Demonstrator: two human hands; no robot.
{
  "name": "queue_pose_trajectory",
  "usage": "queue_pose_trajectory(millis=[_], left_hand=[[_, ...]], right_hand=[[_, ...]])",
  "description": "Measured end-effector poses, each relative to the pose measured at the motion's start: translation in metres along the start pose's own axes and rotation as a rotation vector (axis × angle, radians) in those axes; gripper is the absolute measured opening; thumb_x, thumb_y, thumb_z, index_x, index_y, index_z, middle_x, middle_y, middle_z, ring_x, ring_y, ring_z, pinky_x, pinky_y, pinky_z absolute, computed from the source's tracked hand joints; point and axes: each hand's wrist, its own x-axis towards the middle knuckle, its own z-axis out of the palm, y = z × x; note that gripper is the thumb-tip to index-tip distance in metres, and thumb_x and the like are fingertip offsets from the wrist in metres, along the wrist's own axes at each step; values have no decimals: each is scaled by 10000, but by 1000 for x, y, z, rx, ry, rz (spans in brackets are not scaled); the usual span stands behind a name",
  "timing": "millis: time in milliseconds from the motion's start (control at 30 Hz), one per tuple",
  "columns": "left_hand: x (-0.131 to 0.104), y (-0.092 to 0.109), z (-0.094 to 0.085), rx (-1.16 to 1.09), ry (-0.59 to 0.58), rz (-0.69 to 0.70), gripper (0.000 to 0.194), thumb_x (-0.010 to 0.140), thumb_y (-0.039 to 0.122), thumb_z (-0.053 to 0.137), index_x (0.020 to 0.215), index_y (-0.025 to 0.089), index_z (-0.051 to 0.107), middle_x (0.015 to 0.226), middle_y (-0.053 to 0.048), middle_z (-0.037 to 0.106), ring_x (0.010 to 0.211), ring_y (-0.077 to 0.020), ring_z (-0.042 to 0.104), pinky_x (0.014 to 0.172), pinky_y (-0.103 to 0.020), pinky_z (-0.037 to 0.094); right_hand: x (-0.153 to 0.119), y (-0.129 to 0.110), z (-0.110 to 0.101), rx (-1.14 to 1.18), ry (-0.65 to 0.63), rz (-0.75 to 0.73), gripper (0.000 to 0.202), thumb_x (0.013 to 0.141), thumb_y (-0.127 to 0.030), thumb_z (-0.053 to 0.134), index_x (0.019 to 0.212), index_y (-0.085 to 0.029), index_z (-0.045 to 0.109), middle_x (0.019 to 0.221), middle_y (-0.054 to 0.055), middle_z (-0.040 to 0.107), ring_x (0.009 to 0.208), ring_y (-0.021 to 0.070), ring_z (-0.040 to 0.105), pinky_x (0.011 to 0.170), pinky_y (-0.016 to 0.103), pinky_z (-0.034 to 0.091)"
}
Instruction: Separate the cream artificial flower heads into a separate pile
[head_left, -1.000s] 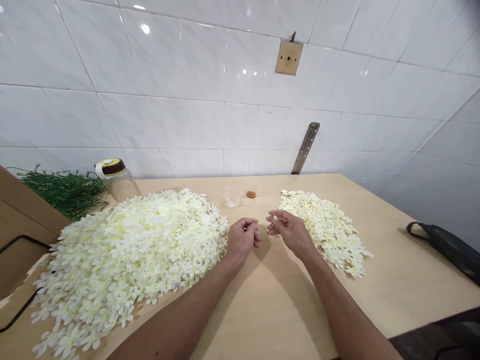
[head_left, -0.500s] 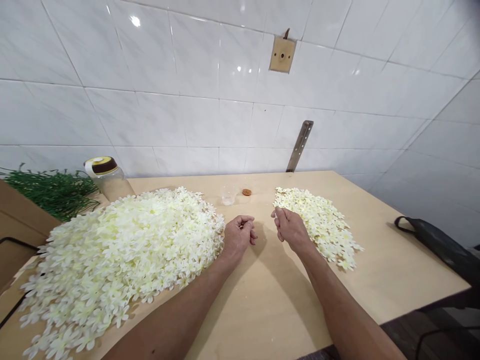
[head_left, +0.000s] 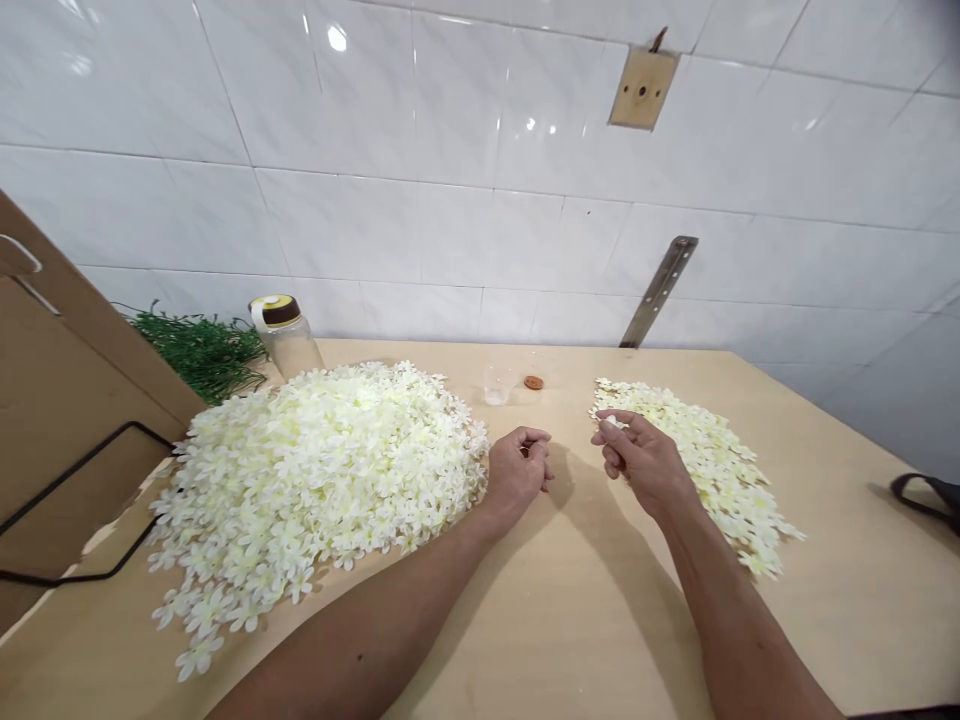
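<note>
My right hand [head_left: 646, 462] pinches a small white artificial flower [head_left: 615, 422] between thumb and fingertips, beside the near-left edge of a smaller spread of pale flowers [head_left: 709, 445]. To its left, my left hand [head_left: 519, 470] is closed, thumb against curled fingers. Whatever it may grip is too small or hidden to make out. A big heap of white and pale-yellow flowers [head_left: 322, 465] lies just left of that hand. Both hands hover low over the wooden table [head_left: 555, 620], apart from each other.
Beyond the hands are a small clear cup [head_left: 496, 386] and a reddish-brown round piece [head_left: 533, 382]. At the left are a bottle [head_left: 291, 340], green artificial stems [head_left: 202, 350], and a cardboard box [head_left: 90, 350] with a black wire frame [head_left: 75, 480]. A black strap [head_left: 926, 492] lies far right.
My view has turned left, so the scene sits further right. The right hand has rolled slightly, showing the flower in its fingertips. My left hand keeps its closed pose.
</note>
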Motion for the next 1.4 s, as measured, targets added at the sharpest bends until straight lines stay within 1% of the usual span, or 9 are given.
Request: queue_pose_trajectory(millis=[300, 467, 600, 733, 1000, 1067, 1167, 1267, 1400], left_hand=[[1, -2, 1, 31, 6, 8, 143, 782, 193, 564, 878, 145, 658, 642, 6, 600, 421, -82, 551, 352, -167, 422], [3, -4, 0, 47, -3, 4, 150, 772, 205, 579, 878, 146, 668, 535, 24, 565, 413, -102, 544, 365, -185, 434], [2, -2, 0, 46, -2, 15, 152, 779, 204, 575, 882, 140, 667, 511, 25, 552, 420, -105, 543, 370, -181, 428], [0, 1, 0, 60, -3, 12, 156, 778, 180, 553, 886, 138, 659, 497, 32, 545, 400, -101, 523, 365, -186, 429], [0, 0, 0, 39, -20, -2, 159, 777, 168, 549, 893, 128, 650, 558, 27, 567, 399, -85, 522, 359, -181, 432], [0, 0, 0, 39, -18, 2, 165, 775, 165, 548, 897, 124, 651, 563, 28, 567, 395, -85, 521, 357, -185, 435], [2, -1, 0, 34, 4, 11, 167, 784, 169, 547, 906, 121, 651, 551, 35, 553, 383, -79, 509, 358, -185, 436], [5, -1, -2, 1, 47, 25, 162, 799, 192, 558, 916, 124, 646, 573, 33, 554, 399, -81, 523, 361, -183, 434], [7, -1, -3, -20, 81, 29, 148, 803, 190, 562, 908, 125, 644, 610, 25, 567, 418, -80, 540, 364, -179, 432]], right_hand=[[0, 5, 2, -80, 67, -33, 424, 809, -580, 642, 850, -158, 616, 629, -10, 561, 430, 81, 453, 358, 234, 454], [1, 8, 4, 0, 46, -2, 318, 800, -439, 686, 936, -170, 583, 784, 13, 617, 556, 111, 568, 492, 292, 549], [-1, 2, 6, 57, -8, -14, 366, 783, -389, 716, 1042, -209, 530, 778, -25, 611, 500, 80, 507, 438, 247, 492], [-3, -4, 5, 54, -43, -29, 367, 782, -481, 716, 937, -173, 589, 684, -37, 556, 435, 50, 412, 353, 193, 405], [0, 0, -3, 17, 147, 8, 467, 810, -649, 603, 751, -189, 549, 472, -75, 454, 274, 47, 317, 225, 181, 243], [1, 0, -4, 49, 143, -32, 425, 798, -595, 660, 778, -177, 588, 551, -38, 553, 344, 60, 441, 284, 179, 356], [2, -2, -3, 109, 62, -21, 375, 742, -480, 767, 921, -174, 647, 882, 54, 699, 593, 109, 639, 482, 210, 531], [0, -5, -2, 150, -6, -2, 418, 723, -417, 797, 1045, -204, 637, 1047, 75, 699, 643, 117, 656, 536, 236, 548], [0, -7, -3, 157, -11, -16, 394, 730, -426, 788, 1025, -217, 633, 966, 49, 711, 523, 75, 563, 448, 212, 471]])
